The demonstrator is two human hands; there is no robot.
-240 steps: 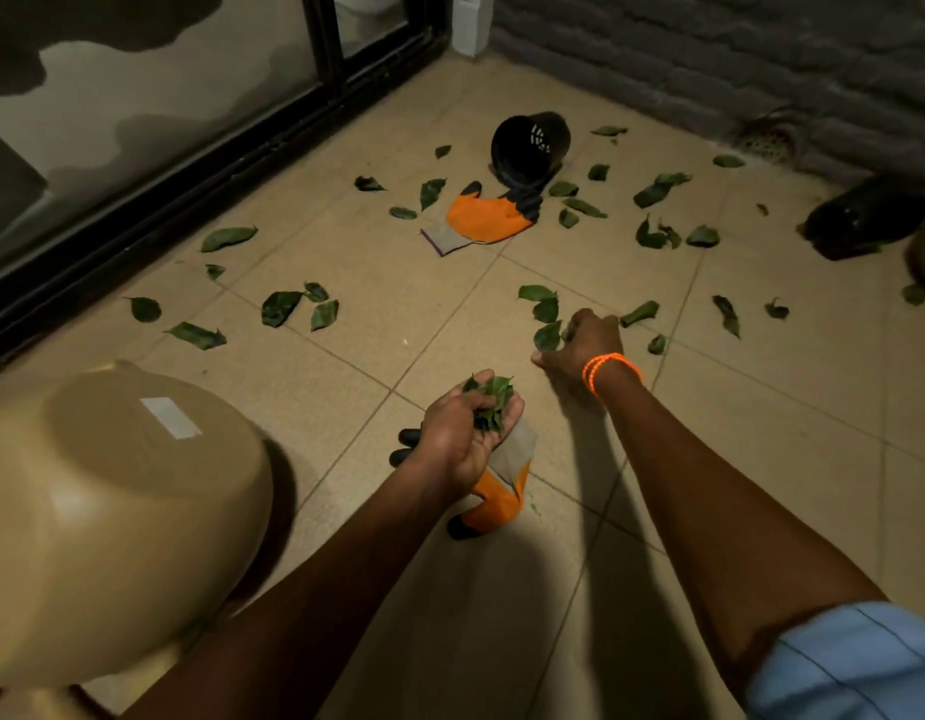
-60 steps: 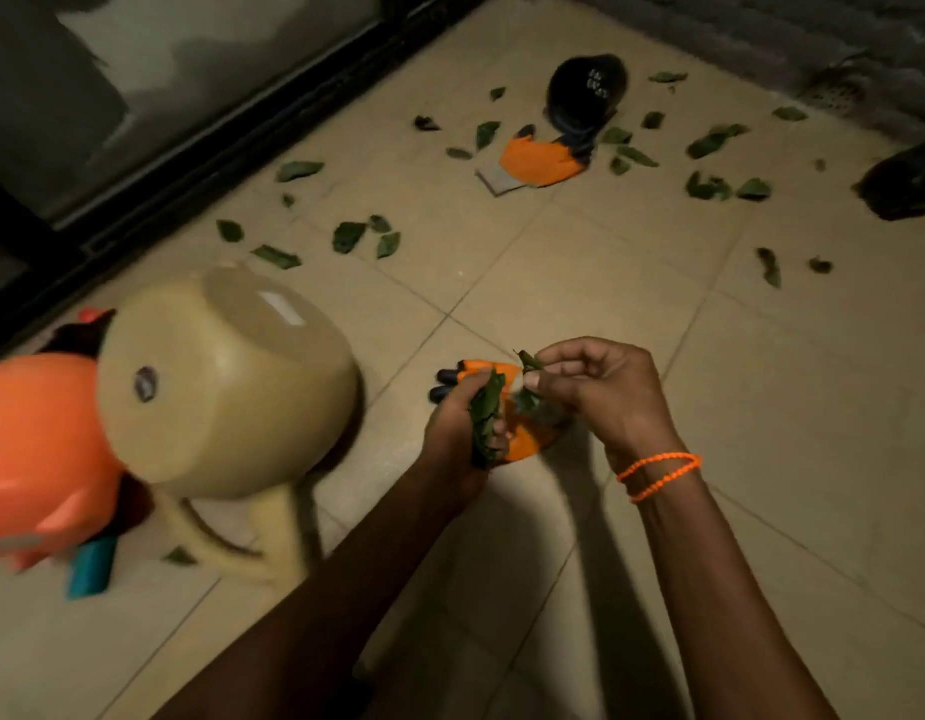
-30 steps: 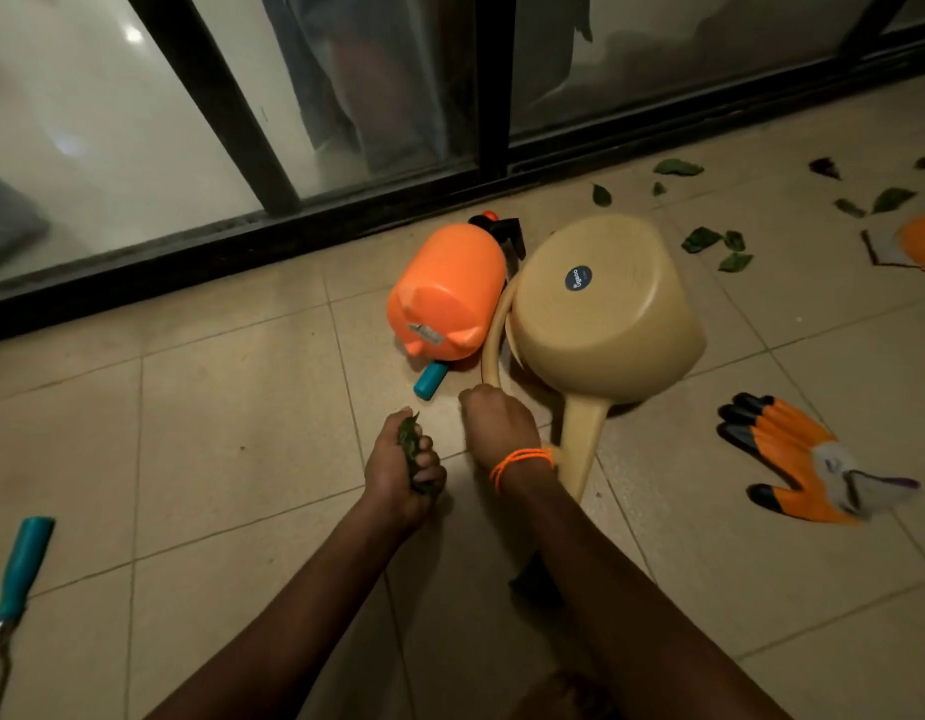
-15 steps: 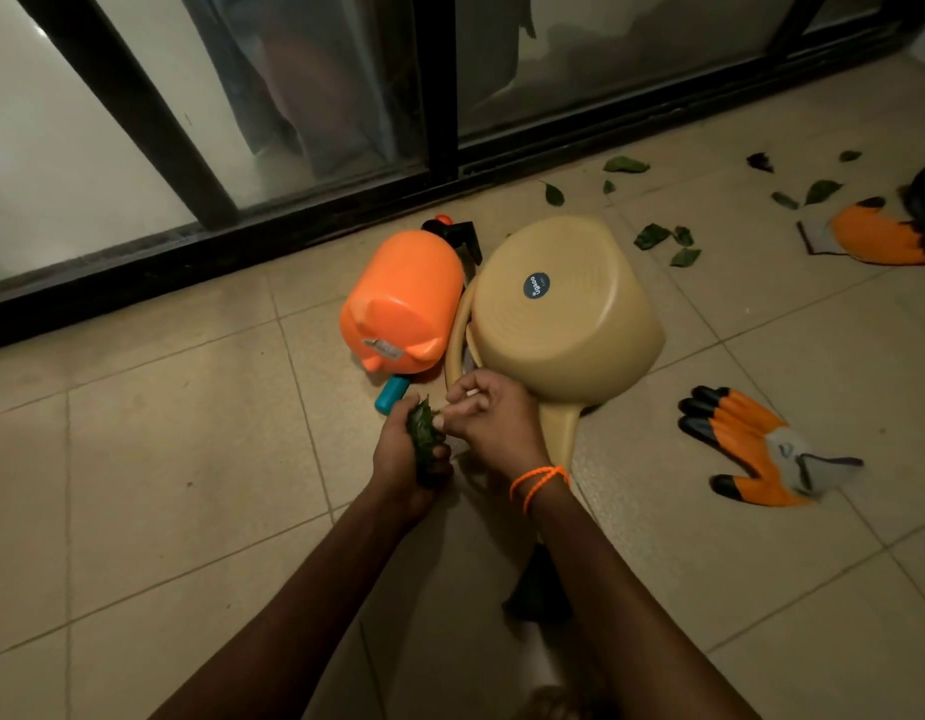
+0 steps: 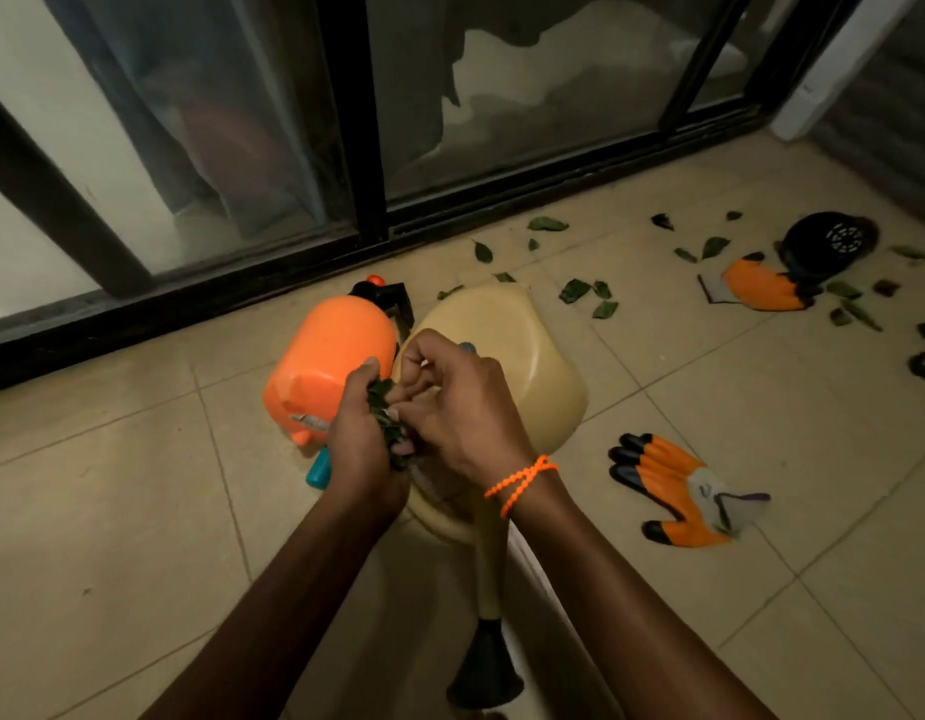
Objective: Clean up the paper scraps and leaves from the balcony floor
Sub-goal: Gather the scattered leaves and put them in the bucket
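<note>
Both hands are now rising over the tan watering can point(image 5: 522, 366); my left hand point(image 5: 359, 439) is clutching leaves point(image 5: 382, 407), my right hand point(image 5: 460, 407) is pinching them.

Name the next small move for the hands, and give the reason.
Probably press the loose bits into the left hand, which grips a bunch of leaves while the right hand pinches at it. Then reach for the leaves on the tiles.
</note>
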